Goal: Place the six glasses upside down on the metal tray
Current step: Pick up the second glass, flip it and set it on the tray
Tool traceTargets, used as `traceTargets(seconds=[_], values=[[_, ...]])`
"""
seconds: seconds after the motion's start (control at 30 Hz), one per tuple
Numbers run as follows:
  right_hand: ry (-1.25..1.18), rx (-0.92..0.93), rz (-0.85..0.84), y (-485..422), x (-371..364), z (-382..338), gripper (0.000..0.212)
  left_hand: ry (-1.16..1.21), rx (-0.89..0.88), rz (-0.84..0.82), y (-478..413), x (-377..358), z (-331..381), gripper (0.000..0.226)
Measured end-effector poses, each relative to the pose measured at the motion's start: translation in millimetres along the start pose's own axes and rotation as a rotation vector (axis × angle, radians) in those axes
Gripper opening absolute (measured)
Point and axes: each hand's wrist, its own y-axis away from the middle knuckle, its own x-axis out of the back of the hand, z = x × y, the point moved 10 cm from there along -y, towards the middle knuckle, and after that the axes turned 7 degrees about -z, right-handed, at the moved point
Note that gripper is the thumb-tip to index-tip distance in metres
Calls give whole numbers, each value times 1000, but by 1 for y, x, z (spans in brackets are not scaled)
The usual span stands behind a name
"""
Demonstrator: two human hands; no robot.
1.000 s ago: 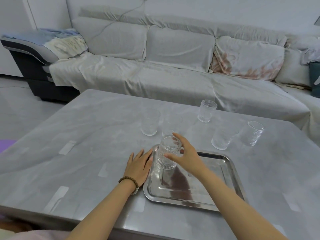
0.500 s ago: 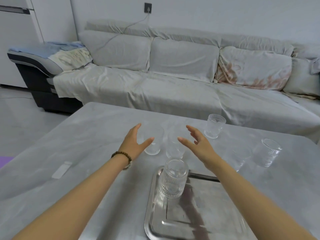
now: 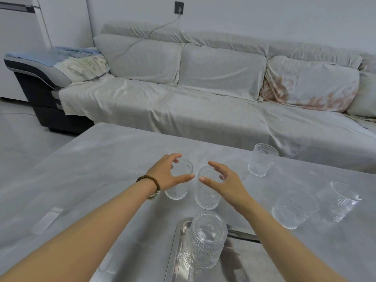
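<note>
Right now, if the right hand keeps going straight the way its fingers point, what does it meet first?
Most likely the upright glass directly under its open fingers; the right hand is curled around its rim, though contact isn't clear from this view.

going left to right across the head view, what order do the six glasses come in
glass under the left hand → glass on the metal tray and glass under the right hand, roughly level left to right → far glass near the sofa → near right glass → rightmost glass

Six ribbed glasses: one (image 3: 204, 241) on the tray's (image 3: 173, 255) far-left corner, five (image 3: 262, 162) on the table (image 3: 101, 159).
</note>
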Motion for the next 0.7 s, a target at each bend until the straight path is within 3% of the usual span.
traceTargets(seconds=[0.1, 0.37, 0.43, 0.53, 0.63, 0.7], values=[[-8, -1, 8, 0, 0, 0, 66, -20, -6, 42, 1, 5, 1, 83], [-212, 76, 89, 18, 28, -45, 49, 332, -93, 285, 32, 70, 40, 61], [-301, 93, 57, 29, 31, -66, 58, 417, -144, 310, 45, 83, 67, 60], [-451, 102, -15, 47, 33, -93, 77, 560, -182, 320, 66, 88, 103, 68], [-613, 91, -90, 65, 37, -108, 72, 730, -204, 262, 80, 72, 129, 53], [-661, 97, -112, 79, 44, -113, 64, 834, -205, 224, 90, 56, 144, 55]])
